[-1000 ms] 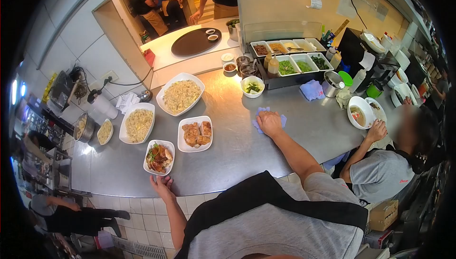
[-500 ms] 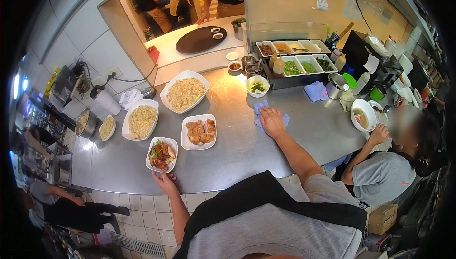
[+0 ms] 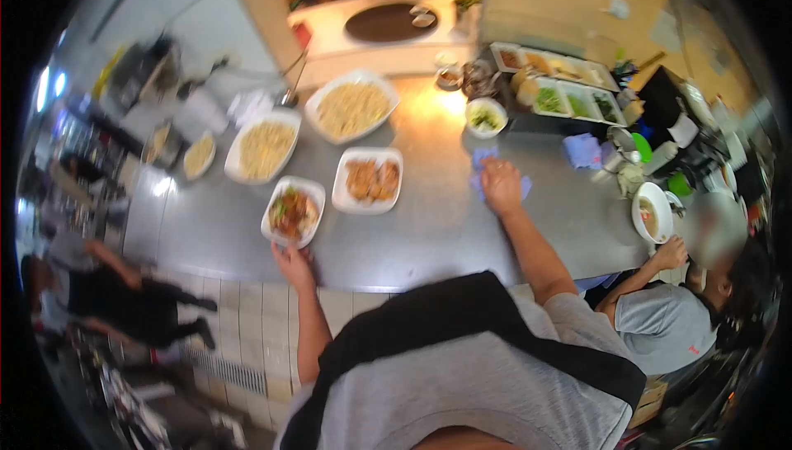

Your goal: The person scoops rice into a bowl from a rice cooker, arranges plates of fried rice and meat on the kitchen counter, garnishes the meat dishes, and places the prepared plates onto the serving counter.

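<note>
My left hand (image 3: 294, 265) has its fingers at the near rim of a small white bowl (image 3: 315, 227) of braised meat with green herbs, close to the counter's front edge. My right hand (image 3: 500, 186) presses down on a crumpled blue cloth (image 3: 525, 185) on the steel counter, its fingers bent over the cloth. Between the hands, nearer the left, sits a square white bowl (image 3: 340, 194) of sliced browned meat. Behind it are two larger white bowls of fried rice (image 3: 353, 110), (image 3: 264, 146). The picture is slightly blurred.
A small bowl of greens (image 3: 485, 118) stands beyond the cloth, beside a rack of topping trays (image 3: 577, 103). Another blue cloth (image 3: 583, 151) lies right. A co-worker (image 3: 664, 318) at the right holds a white bowl (image 3: 652, 212). A dark oval tray (image 3: 379, 25) rests on the pass shelf.
My head view has tilted and turned, so the counter appears higher and shifted right. Both hands stay at the bowl and the cloth, with no clear movement of either item.
</note>
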`<state>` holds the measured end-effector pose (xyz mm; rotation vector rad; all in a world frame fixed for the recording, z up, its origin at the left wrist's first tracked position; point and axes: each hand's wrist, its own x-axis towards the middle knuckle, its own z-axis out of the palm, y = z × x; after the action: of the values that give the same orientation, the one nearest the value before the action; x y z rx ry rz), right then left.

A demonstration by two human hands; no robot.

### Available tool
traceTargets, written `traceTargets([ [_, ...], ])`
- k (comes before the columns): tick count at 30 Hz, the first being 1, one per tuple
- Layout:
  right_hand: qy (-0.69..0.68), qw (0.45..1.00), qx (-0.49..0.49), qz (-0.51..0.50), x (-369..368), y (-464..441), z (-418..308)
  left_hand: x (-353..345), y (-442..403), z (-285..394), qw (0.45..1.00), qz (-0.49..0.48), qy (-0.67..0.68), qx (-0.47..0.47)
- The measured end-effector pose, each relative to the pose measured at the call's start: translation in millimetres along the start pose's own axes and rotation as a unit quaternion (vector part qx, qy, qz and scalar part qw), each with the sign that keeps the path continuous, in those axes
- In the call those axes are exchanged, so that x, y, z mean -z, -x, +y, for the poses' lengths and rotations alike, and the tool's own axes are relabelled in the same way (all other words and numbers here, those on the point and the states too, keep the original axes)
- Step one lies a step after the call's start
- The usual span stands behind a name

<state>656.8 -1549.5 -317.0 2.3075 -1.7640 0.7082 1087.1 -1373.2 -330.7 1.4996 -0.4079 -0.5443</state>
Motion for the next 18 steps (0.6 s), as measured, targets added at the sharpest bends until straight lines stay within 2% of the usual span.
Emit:
traceTargets([
  [7, 0.015, 1.0, 0.011, 0.025, -4, -1, 0, 1, -4, -5, 0.997, -0.006, -0.033, -0.064],
  [10, 0.013, 1.0, 0.01, 0.023, -4, -2, -1, 0, -4, -3, 0.997, -0.003, -0.042, -0.064],
  [15, 0.023, 0.999, 0.022, 0.003, -4, -1, 1, 2, 0, 1, 0.998, 0.004, -0.053, -0.026],
  [17, 0.009, 1.0, -0.004, -0.021, -5, -1, 2, -3, 3, 6, 1.0, -0.004, 0.009, -0.008],
  [18, 0.003, 1.0, 0.005, -0.003, -3, 0, 3, -3, 4, 7, 1.0, -0.008, 0.011, 0.003],
])
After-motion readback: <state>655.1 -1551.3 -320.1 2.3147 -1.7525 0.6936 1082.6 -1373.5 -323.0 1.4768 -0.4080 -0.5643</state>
